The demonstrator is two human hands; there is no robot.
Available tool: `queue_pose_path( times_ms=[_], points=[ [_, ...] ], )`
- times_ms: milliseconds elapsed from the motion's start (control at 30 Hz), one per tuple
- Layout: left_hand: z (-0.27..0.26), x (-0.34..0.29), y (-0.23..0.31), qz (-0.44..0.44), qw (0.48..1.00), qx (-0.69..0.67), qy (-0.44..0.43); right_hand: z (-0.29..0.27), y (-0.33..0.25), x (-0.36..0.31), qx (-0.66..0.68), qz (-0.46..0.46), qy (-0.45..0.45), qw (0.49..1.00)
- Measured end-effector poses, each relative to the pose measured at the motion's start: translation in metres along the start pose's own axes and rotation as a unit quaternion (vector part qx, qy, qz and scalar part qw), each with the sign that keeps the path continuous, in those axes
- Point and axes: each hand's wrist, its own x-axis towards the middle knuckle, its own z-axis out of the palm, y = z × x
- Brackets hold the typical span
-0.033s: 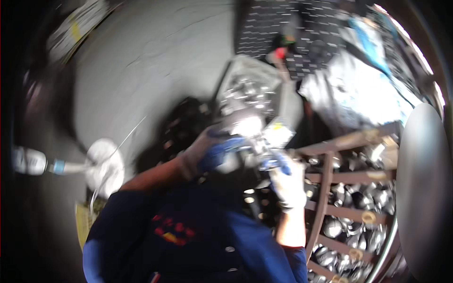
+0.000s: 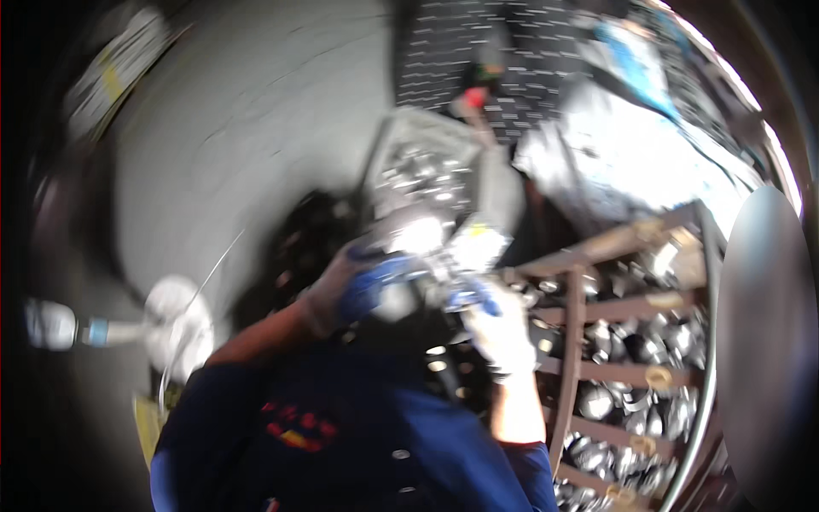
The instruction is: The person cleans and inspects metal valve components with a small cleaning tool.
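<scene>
The picture is blurred by motion. My left hand, in a grey glove with blue fingertips, is raised in front of my chest and closed around a shiny metal part. My right hand, in a pale glove with blue fingertips, meets it from the right and grips the same part from below. A small pale piece with a yellow spot sits just above my right fingers. What kind of part this is cannot be made out.
A grey metal bin of shiny parts stands just beyond my hands. A rust-brown slatted rack over more shiny metal parts fills the right, beside a large grey round lid. A white round object lies on the grey floor at left.
</scene>
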Motion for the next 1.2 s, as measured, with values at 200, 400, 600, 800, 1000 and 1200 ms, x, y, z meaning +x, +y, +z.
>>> queue_pose_path(
  times_ms=[200,400,600,800,1000,1200],
  points=[
    [-0.015,-0.012,-0.046,-0.169,0.912,-0.357,0.111,0.024,0.011,-0.006,0.038,0.023,-0.015,0.999],
    [-0.027,-0.016,-0.057,-0.163,0.918,-0.360,0.013,0.022,0.009,-0.005,0.032,0.051,-0.042,0.997],
    [0.006,0.008,-0.022,-0.148,0.930,-0.329,0.071,0.001,0.008,-0.008,0.178,0.056,-0.012,0.982],
    [0.005,0.010,-0.021,-0.010,0.989,-0.127,0.072,0.006,0.009,0.003,0.097,-0.029,-0.023,0.995],
    [0.002,0.004,-0.016,-0.067,0.984,-0.158,0.056,0.006,-0.002,-0.001,0.167,0.075,-0.041,0.982],
    [0.008,0.005,0.004,-0.073,0.954,-0.286,0.048,0.005,0.003,0.003,-0.001,-0.011,-0.003,1.000]
  ],
)
